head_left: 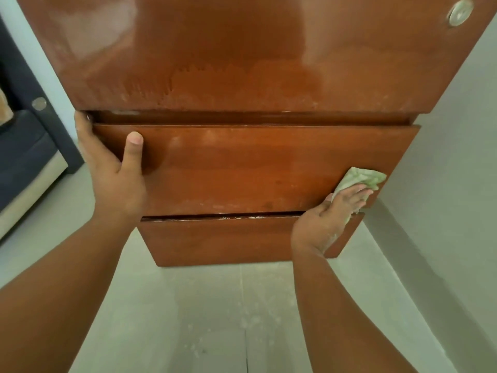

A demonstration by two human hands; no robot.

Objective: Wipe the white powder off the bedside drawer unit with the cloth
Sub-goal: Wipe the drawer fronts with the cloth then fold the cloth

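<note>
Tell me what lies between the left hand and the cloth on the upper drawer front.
Head view: only bare wood of the upper drawer front, with faint white powder smears, lies between the left hand and the cloth.

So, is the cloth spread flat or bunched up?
Bunched up: the cloth shows crumpled folds under the right hand, which presses it against the upper drawer.

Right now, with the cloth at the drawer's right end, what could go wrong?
1. The cloth sits at the drawer's right edge under the flat fingers of the right hand; it may slip off the edge.
2. Powder lodged in the gap below could be missed or pushed deeper.
3. Wiped powder may fall onto the already dusted floor.
</note>
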